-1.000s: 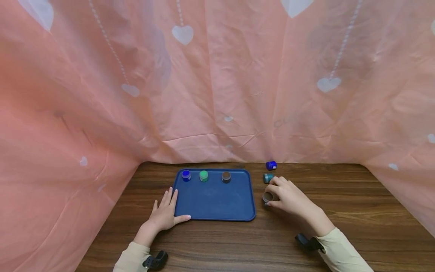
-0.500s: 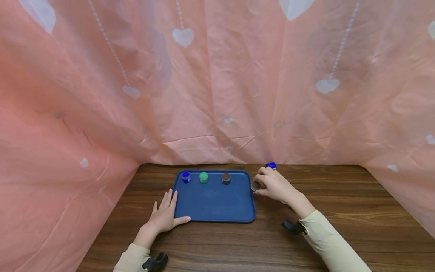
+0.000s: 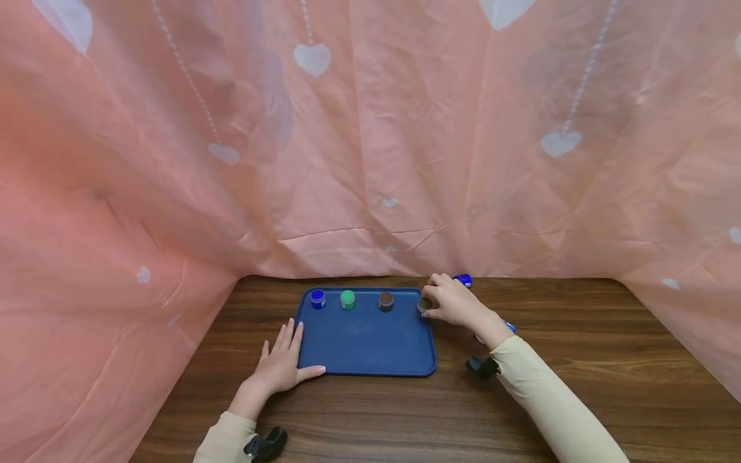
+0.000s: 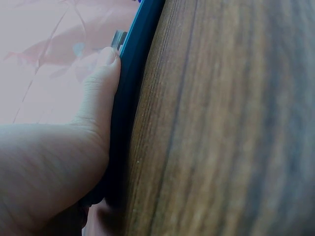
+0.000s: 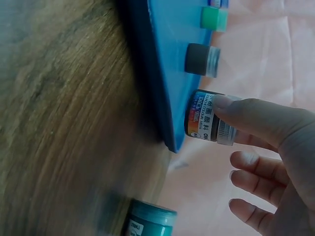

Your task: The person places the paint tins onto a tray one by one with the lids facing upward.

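Observation:
A blue tray (image 3: 365, 341) lies on the wooden table (image 3: 579, 360). Along its far edge stand three small paint jars: blue-lidded (image 3: 317, 299), green-lidded (image 3: 347, 299) and brown-lidded (image 3: 385, 301). My right hand (image 3: 431, 303) pinches a dark-lidded jar (image 3: 425, 305) at the tray's far right corner. The right wrist view shows that labelled jar (image 5: 209, 123) held between thumb and fingers just over the tray's edge (image 5: 167, 49). My left hand (image 3: 283, 363) lies flat with straight fingers at the tray's left edge, and its thumb (image 4: 106, 88) is against the rim (image 4: 135, 73).
A blue jar (image 3: 463, 280) lies on the table behind my right hand, near the pink heart-patterned curtain (image 3: 370, 161) that closes off the back and sides. A teal-lidded jar (image 5: 147, 221) stands on the table beside the tray, hidden by my hand in the head view.
My right hand lifted the dark-lidded jar from the table right of the tray and carried it left and away to the tray's far right corner. The left hand stayed put.

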Action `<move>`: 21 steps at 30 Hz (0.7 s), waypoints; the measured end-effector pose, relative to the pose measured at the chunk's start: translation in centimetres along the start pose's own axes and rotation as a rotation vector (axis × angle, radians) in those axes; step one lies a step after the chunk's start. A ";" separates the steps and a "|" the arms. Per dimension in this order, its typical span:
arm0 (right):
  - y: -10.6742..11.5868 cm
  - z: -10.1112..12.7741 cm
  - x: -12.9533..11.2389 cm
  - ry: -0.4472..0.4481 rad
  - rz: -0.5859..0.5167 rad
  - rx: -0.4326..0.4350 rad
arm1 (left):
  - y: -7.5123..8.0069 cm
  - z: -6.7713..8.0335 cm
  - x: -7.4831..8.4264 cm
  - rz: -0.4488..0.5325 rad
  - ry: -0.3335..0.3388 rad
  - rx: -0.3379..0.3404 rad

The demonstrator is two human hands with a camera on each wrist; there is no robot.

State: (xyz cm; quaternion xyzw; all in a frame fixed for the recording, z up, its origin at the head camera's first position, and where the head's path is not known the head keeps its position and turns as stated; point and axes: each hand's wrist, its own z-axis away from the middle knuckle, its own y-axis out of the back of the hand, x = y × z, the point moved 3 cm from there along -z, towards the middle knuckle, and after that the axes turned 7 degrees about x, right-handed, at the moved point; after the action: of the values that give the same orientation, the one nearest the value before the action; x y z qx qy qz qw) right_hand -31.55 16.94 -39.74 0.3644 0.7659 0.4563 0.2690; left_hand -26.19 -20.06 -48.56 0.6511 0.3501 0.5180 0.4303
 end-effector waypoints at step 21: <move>-2.5 -1.8 0.8 -0.042 0.069 -0.081 | 0.4 0.4 0.6 -0.004 -0.012 -0.001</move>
State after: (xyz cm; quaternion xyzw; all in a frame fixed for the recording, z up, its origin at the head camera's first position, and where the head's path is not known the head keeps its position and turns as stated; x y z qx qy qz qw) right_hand -34.17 15.89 -41.30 0.3889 0.7281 0.4881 0.2834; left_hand -25.71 -19.80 -47.98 0.6532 0.3485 0.5136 0.4338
